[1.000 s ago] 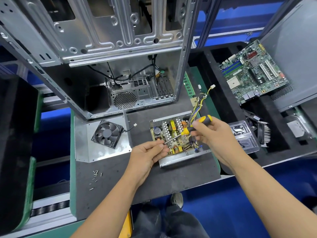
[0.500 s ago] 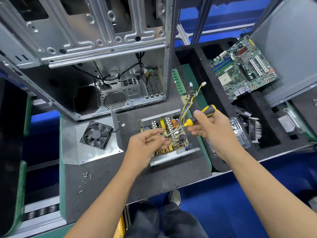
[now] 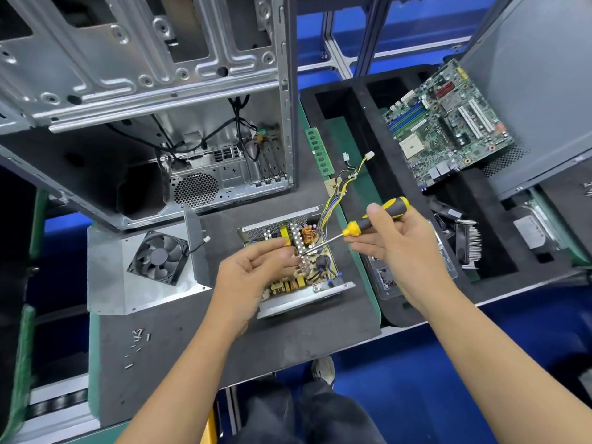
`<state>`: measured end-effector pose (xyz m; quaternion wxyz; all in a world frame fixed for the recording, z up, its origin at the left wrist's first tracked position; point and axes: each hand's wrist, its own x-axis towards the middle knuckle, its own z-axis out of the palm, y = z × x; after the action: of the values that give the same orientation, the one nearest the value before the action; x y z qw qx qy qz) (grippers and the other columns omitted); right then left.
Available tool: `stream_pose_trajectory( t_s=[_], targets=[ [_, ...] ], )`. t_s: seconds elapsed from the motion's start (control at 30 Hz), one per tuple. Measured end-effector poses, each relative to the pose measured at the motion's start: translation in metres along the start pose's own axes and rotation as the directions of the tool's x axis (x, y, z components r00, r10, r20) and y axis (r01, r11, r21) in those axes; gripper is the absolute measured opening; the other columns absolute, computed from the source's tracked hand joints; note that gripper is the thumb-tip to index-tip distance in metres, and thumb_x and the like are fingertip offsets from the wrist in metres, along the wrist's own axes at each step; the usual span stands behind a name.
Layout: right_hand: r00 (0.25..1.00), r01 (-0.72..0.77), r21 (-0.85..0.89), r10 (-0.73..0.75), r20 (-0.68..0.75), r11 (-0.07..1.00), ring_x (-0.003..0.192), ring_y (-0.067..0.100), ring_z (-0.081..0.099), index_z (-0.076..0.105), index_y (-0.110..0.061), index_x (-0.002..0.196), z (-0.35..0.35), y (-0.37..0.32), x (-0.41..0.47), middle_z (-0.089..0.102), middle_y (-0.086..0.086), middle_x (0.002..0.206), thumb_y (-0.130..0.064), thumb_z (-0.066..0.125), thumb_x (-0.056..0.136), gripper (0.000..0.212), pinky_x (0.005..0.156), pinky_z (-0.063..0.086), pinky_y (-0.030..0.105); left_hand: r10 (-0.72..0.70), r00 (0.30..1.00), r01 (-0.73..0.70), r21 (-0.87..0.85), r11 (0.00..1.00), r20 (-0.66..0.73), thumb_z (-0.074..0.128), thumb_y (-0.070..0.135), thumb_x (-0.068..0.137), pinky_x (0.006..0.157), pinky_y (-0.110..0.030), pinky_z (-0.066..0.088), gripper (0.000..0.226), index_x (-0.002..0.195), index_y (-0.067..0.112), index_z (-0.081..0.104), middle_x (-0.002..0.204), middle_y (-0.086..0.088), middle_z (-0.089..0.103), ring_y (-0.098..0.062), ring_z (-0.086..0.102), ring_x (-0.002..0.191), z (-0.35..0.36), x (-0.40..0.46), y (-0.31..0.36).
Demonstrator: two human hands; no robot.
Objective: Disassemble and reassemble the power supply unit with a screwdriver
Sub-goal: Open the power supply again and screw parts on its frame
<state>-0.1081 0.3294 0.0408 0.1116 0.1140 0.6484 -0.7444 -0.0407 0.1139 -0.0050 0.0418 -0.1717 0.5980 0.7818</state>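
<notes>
The power supply unit (image 3: 298, 267), an open grey metal tray with its crowded circuit board laid bare, sits at the centre of the dark table (image 3: 288, 341), at about six o'clock from the big silver computer case (image 3: 144, 107). Its grey sheet-metal lid with the black fan (image 3: 153, 261) lies flat at nine o'clock from it, and a scatter of small silver screws (image 3: 136, 342) rests on the table at about seven o'clock, so by my reading you have the cover off and the disassembly well advanced. Whether the board itself is still fastened I cannot tell. The reassembly appears to lie ahead: lid back on, screws back in.

Your left hand (image 3: 253, 274) hovers over the board's near left part, fingers curled in towards the thumb at the screwdriver's tip; it may be pinching a screw, but the blur hides what, if anything, it holds. Your right hand (image 3: 400, 241), at three o'clock from the unit, grips the yellow-and-black-handled screwdriver (image 3: 371, 219), thumb on the handle, with the steel shaft slanting down towards eight o'clock to meet your left fingertips above the board. The bundle of yellow and purple wires (image 3: 339, 193) trails off towards one o'clock.
</notes>
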Motion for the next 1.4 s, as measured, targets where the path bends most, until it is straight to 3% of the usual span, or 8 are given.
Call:
stream_pose_trajectory(
  t_s=[0.13,0.23,0.37,0.43,0.6,1.07,1.3,1.4],
  targets=[
    [0.99,0.119,-0.14,-0.129,-0.063,0.983,0.076,0.034,0.074,0.048,-0.011,0.089,-0.026,-0.001,0.006,0.073,0.016,0.078,-0.024,0.064,0.094,0.021,0.067,0.062,0.037,0.171,0.964,-0.093,0.343,0.935,-0.204,0.058,0.059,0.086,0.06,-0.015,0.047,0.038,0.078,0.024,0.071,0.07,0.003,0.068,-0.01,0.059,0.061,-0.032,-0.01,-0.02],
    [0.981,0.167,-0.288,-0.189,-0.052,0.943,0.076,0.029,0.075,0.052,-0.017,0.085,-0.042,0.007,0.009,0.072,0.01,0.076,-0.026,0.066,0.09,0.018,0.07,0.061,0.041,0.278,0.922,-0.055,0.619,0.784,-0.27,0.043,0.062,0.093,0.05,-0.016,0.033,0.055,0.059,0.02,0.05,0.054,0.002,0.048,-0.004,0.04,0.05,-0.051,-0.025,-0.053],
    [0.975,0.202,-0.439,-0.224,0.003,0.875,0.075,0.015,0.075,0.054,-0.023,0.083,-0.046,0.026,0.012,0.071,-0.004,0.078,-0.019,0.068,0.091,0.017,0.069,0.059,0.029,0.444,0.881,-0.086,0.869,0.487,-0.161,0.035,0.053,0.099,0.047,-0.034,0.032,0.061,0.056,0.011,0.028,0.05,0.0,0.025,-0.017,0.029,0.045,-0.059,-0.035,-0.082],
    [0.974,0.215,-0.474,-0.225,0.037,0.854,0.074,0.011,0.074,0.054,-0.025,0.083,-0.045,0.032,0.013,0.07,-0.006,0.078,-0.019,0.069,0.091,0.018,0.066,0.057,0.022,0.528,0.847,-0.111,0.948,0.297,-0.066,0.028,0.051,0.104,0.039,-0.032,0.034,0.062,0.054,0.015,0.033,0.048,0.002,0.03,-0.021,0.035,0.04,-0.058,-0.033,-0.088],
    [0.978,0.203,-0.5,-0.195,0.069,0.842,0.076,0.013,0.075,0.054,-0.031,0.082,-0.044,0.036,0.016,0.073,0.0,0.083,-0.03,0.069,0.088,0.016,0.071,0.059,0.033,0.592,0.806,-0.088,0.984,0.155,-0.021,0.029,0.046,0.106,0.038,-0.031,0.033,0.063,0.053,0.013,0.04,0.048,-0.001,0.038,-0.023,0.041,0.039,-0.06,-0.028,-0.099],
    [0.952,0.306,-0.571,-0.229,0.205,0.762,0.08,0.013,0.071,0.054,-0.03,0.087,-0.037,0.036,0.006,0.068,-0.009,0.085,-0.025,0.07,0.087,0.017,0.074,0.056,0.028,0.635,0.772,-0.092,0.992,0.084,0.018,0.044,0.034,0.1,0.041,-0.026,0.026,0.048,0.055,0.019,0.034,0.049,0.001,0.034,-0.02,0.033,0.042,-0.063,-0.022,-0.107],
    [0.897,0.421,-0.718,-0.136,0.42,0.555,0.071,0.009,0.067,0.046,-0.036,0.099,-0.024,0.01,0.0,0.064,-0.011,0.078,-0.03,0.072,0.086,0.03,0.069,0.054,0.034,0.647,0.761,-0.1,0.994,0.049,0.045,0.046,0.032,0.099,0.042,-0.024,0.021,0.047,0.055,0.017,0.038,0.048,0.001,0.036,-0.021,0.036,0.04,-0.063,-0.022,-0.108],
    [0.865,0.5,-0.809,-0.129,0.485,0.309,0.066,0.024,0.06,0.047,-0.027,0.097,-0.017,-0.001,0.004,0.063,-0.006,0.07,-0.043,0.068,0.088,0.028,0.064,0.052,0.04,0.661,0.75,-0.072,0.996,0.042,0.027,0.046,0.031,0.099,0.043,-0.025,0.021,0.047,0.055,0.017,0.039,0.049,0.0,0.037,-0.022,0.038,0.041,-0.063,-0.022,-0.107]
  ],
)
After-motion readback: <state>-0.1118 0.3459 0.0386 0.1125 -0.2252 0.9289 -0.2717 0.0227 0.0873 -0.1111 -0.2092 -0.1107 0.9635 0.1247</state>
